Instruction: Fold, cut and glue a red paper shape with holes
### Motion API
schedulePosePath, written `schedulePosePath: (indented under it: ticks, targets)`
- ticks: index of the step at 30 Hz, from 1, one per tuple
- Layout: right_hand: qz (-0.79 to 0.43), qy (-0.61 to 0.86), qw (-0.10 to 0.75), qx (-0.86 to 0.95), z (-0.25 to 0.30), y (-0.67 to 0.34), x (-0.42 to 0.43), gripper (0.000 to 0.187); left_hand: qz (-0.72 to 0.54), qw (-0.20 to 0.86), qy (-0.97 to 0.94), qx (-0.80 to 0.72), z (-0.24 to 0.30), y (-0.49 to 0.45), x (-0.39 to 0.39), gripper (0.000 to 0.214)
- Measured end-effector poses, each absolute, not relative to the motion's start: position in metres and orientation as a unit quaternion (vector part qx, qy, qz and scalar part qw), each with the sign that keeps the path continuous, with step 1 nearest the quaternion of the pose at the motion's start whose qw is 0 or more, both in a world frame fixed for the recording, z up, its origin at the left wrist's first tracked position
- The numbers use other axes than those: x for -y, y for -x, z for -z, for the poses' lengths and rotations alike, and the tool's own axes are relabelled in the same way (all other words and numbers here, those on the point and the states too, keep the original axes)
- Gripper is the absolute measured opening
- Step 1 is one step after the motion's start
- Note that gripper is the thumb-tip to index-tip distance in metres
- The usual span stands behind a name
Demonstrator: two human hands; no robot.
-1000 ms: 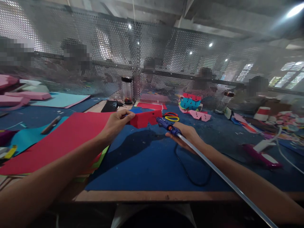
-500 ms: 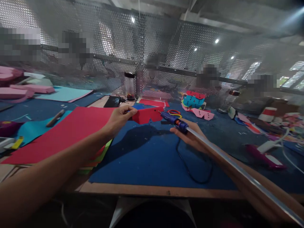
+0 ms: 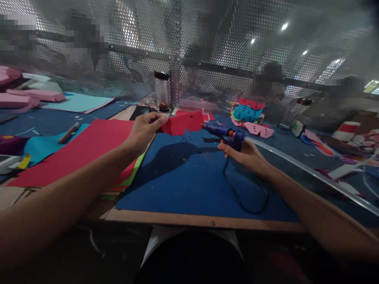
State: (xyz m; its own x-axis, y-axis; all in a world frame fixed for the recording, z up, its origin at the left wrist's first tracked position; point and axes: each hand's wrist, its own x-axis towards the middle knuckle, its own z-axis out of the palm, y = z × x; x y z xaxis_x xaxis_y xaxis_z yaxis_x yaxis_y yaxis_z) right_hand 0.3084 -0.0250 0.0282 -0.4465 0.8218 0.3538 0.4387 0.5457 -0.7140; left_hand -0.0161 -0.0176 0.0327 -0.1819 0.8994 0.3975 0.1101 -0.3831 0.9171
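My left hand (image 3: 149, 128) pinches the left end of a small red paper cutout (image 3: 184, 123), held up above the blue mat (image 3: 177, 181). The cutout has a notch in its lower edge and a black dot near its upper right. In my right hand (image 3: 242, 154) is a blue hot glue gun (image 3: 222, 130), its fingers wrapped round the handle. The gun's nozzle points left, at the right edge of the cutout; whether they touch I cannot tell. A long clear glue stick (image 3: 308, 167) runs out of the gun's back, over my right forearm.
Large red sheets (image 3: 89, 150) lie on other coloured sheets at left. Pink and blue dotted cutouts (image 3: 248, 113) lie at the back right. A lidded jar (image 3: 162, 92) stands before the perforated metal screen (image 3: 207, 47). The black cord (image 3: 237, 197) loops over the mat.
The glue gun has turned flatter, and its nozzle has come away from the cutout's face to its right edge. The cutout is tilted up more at its right end. The camera view has shifted.
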Motion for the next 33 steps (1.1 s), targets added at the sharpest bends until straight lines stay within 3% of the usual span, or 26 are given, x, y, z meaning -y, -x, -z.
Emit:
schedulePosePath:
  ticks: [7, 17, 26, 33]
  targets:
    - [-0.281, 0.394, 0.321, 0.814, -0.033, -0.306, 0.014, 0.042, -0.652, 0.314, -0.509, -0.465, -0.041, 0.024, 0.014, 0.012]
    - [-0.306, 0.425, 0.235, 0.819, -0.031, -0.292, -0.020, 0.045, -0.641, 0.290, -0.490, -0.515, -0.030, 0.056, -0.003, 0.014]
    - [-0.251, 0.423, 0.182, 0.852, -0.032, -0.259, -0.048, 0.043, -0.640, 0.295, -0.439, -0.557, -0.022, 0.075, -0.002, 0.011]
    - [-0.243, 0.448, 0.181, 0.841, -0.021, -0.262, -0.063, 0.042, -0.634, 0.291, -0.409, -0.588, -0.024, 0.074, 0.000, 0.008]
